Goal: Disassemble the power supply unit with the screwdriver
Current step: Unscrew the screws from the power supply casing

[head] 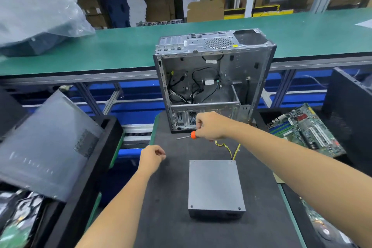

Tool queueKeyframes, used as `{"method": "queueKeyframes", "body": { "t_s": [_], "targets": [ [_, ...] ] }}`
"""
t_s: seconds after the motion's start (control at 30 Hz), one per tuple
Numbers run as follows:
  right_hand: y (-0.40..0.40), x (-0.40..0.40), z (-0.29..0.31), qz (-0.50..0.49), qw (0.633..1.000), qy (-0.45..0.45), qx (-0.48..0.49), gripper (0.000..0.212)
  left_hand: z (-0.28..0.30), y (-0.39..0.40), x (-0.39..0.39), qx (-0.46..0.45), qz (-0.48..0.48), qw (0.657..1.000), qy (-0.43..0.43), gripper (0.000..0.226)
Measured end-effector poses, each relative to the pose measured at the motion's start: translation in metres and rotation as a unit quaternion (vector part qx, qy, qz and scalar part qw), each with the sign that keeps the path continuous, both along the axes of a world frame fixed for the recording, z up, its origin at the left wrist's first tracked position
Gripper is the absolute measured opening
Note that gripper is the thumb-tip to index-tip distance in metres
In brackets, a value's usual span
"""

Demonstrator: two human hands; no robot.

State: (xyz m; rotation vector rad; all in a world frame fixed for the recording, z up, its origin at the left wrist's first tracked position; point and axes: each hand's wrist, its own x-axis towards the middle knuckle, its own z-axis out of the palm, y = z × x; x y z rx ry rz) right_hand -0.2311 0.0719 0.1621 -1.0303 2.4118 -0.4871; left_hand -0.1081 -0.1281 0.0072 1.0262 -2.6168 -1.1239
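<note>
green conveyor bench (120, 50) across room; stacked cardboard boxes (157, 0) behind; blue panels beneath.

Bare dark counter (171, 197) lies left, right and near of the power supply unit (216, 185). Beyond it, yellow wires (231, 148) and the open computer case (213, 78) block the way.
</note>
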Motion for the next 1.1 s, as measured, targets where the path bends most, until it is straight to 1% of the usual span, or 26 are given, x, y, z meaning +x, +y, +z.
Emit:
{"method": "queueKeyframes", "body": {
  "t_s": [0.13, 0.27, 0.4, 0.57, 0.7, 0.8, 0.93, 0.97, 1.03, 1.1],
  "targets": [
    [-0.01, 0.0, -0.016, 0.022, 1.0, 0.003, 0.017, 0.022, -0.015, 0.001, 0.005, 0.002, 0.001, 1.0, -0.021, 0.02],
    [-0.015, -0.004, -0.025, 0.029, 0.999, 0.007, 0.031, 0.023, -0.025, 0.0, 0.003, 0.004, -0.012, 0.999, -0.044, 0.018],
    [-0.019, -0.008, -0.026, 0.033, 0.999, 0.0, 0.035, 0.024, -0.027, -0.006, 0.0, 0.035, -0.005, 0.998, -0.055, 0.017],
    [-0.025, -0.009, -0.024, 0.029, 0.999, -0.015, 0.04, 0.022, -0.024, -0.01, -0.005, 0.037, -0.023, 0.995, -0.085, 0.015],
    [-0.029, -0.005, -0.023, 0.028, 0.998, -0.008, 0.047, 0.021, -0.026, -0.011, -0.005, 0.035, -0.026, 0.995, -0.088, 0.016],
    [-0.031, -0.001, -0.021, 0.03, 0.998, -0.003, 0.055, 0.019, -0.028, -0.012, -0.002, 0.04, -0.015, 0.996, -0.073, 0.013],
    [-0.031, 0.009, -0.011, 0.041, 0.997, 0.022, 0.06, 0.014, -0.022, -0.009, 0.005, 0.051, 0.008, 0.999, -0.001, 0.011],
    [-0.03, 0.012, -0.009, 0.045, 0.997, 0.03, 0.062, 0.012, -0.018, -0.006, 0.006, 0.06, -0.007, 0.998, 0.018, 0.01],
    [-0.028, 0.018, -0.003, 0.056, 0.995, 0.041, 0.065, 0.009, -0.008, 0.002, 0.007, 0.076, -0.071, 0.994, 0.047, 0.012],
    [-0.026, 0.024, 0.005, 0.057, 0.995, 0.049, 0.061, 0.012, 0.004, 0.014, 0.008, 0.073, -0.137, 0.986, 0.065, 0.018]
  ]
}}
